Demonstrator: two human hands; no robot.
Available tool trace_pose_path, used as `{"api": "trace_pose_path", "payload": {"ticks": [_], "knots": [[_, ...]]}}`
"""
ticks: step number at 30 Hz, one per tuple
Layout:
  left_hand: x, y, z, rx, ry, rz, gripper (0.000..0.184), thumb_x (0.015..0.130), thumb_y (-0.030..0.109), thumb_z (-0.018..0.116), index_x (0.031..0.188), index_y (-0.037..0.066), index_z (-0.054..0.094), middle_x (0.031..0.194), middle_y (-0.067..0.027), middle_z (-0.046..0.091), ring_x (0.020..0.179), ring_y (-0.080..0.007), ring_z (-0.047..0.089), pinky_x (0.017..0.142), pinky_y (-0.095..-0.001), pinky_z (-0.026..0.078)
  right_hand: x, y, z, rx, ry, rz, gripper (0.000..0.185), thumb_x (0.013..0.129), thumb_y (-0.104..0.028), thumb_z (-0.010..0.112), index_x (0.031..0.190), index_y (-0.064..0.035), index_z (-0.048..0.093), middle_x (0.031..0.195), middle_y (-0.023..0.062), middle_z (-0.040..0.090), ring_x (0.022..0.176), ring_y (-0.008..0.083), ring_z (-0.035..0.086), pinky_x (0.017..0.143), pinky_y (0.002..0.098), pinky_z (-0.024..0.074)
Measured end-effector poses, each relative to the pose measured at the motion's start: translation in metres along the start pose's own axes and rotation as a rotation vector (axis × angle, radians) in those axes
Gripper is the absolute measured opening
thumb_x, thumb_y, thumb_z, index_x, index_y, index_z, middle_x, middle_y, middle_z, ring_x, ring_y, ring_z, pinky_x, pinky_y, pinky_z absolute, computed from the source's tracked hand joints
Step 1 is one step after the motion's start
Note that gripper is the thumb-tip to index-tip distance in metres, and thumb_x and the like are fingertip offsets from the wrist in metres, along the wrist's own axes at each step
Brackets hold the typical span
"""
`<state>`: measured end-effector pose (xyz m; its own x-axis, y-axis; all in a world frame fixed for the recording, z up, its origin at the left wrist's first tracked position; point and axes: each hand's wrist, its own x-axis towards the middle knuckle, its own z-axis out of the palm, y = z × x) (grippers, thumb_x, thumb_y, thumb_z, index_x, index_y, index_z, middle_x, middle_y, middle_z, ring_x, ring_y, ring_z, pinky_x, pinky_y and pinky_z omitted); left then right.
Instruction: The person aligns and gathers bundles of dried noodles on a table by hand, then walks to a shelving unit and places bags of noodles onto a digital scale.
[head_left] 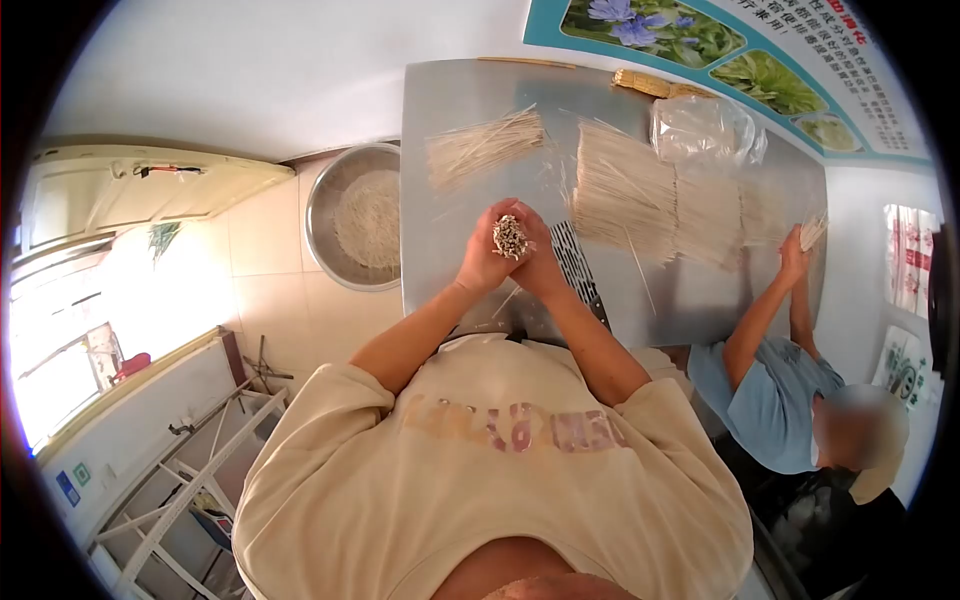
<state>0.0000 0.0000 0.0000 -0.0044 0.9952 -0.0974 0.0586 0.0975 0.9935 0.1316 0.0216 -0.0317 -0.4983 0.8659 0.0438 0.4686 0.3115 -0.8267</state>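
In the middle of the view my left hand (484, 262) and my right hand (540, 262) are cupped together round a bundle of thin dried noodles (510, 236). The bundle points up at the camera, so mainly its cut ends show. Both hands are closed on it, just above the near left part of the metal table (440, 225). Right beside my right hand lies a slotted dark metal strip (572, 262). A loose pile of noodles (485, 148) lies beyond my hands, and larger piles (625, 190) spread to the right.
A steel basin (318, 215) with pale noodle bits stands left of the table. A clear plastic bag (705, 130) and a yellowish brush-like bundle (655, 84) lie at the back. At the right, a co-worker in a blue shirt (765, 400) holds a small noodle bundle (815, 231).
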Motion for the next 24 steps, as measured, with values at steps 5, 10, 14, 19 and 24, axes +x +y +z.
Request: {"api": "trace_pose_path", "payload": {"ticks": [5,10,14,19,24], "knots": [[0.019,0.008,0.011,0.191,0.048,0.211,0.052,0.068,0.007,0.080,0.116,0.009,0.059,0.108,-0.0137,0.067,0.101,-0.0356,0.064,0.091,-0.0414,0.051,-0.007,0.044,-0.004,-0.098,0.075,-0.082,0.074,0.079,-0.016,0.072,0.145,-0.0055,0.040,0.149,0.0152,0.044,0.136,0.0337,0.043,0.114,0.0436,0.0348],[-0.001,0.028,0.037,0.412,-0.142,0.746,0.036,0.072,0.015,0.075,0.105,0.010,0.062,0.094,-0.0083,0.066,0.091,-0.0294,0.064,0.086,-0.0397,0.051,-0.051,0.063,-0.076,0.901,-0.275,0.697,0.055,0.099,-0.046,0.054,0.133,-0.0022,0.055,0.129,0.0125,0.062,0.119,0.0249,0.060,0.101,0.0373,0.0482],[-0.005,0.016,0.057,0.714,-0.487,1.072,0.020,0.075,0.013,0.064,0.095,0.009,0.059,0.090,-0.0037,0.062,0.092,-0.0236,0.062,0.088,-0.0347,0.050,-0.026,0.043,-0.088,1.526,-0.587,1.011,0.075,0.097,-0.066,0.045,0.130,0.0006,0.056,0.124,0.0160,0.064,0.113,0.0250,0.063,0.096,0.0374,0.0505],[-0.010,0.004,0.050,1.022,-0.807,1.161,0.018,0.077,0.015,0.063,0.094,0.010,0.060,0.092,-0.0009,0.062,0.096,-0.0213,0.060,0.093,-0.0325,0.047,0.005,0.037,-0.069,1.395,-0.655,0.857,0.067,0.096,-0.054,0.058,0.133,0.0018,0.054,0.110,0.0154,0.067,0.102,0.0252,0.065,0.088,0.0345,0.0532],[-0.026,0.028,0.011,0.897,-0.558,1.211,0.036,0.078,0.019,0.066,0.113,0.012,0.062,0.109,-0.0030,0.065,0.113,-0.0243,0.057,0.101,-0.0363,0.044,0.036,0.005,-0.062,1.092,-0.601,0.688,0.040,0.081,-0.012,0.073,0.118,0.0006,0.061,0.083,0.0055,0.063,0.075,0.0158,0.062,0.071,0.0277,0.0518]]}}
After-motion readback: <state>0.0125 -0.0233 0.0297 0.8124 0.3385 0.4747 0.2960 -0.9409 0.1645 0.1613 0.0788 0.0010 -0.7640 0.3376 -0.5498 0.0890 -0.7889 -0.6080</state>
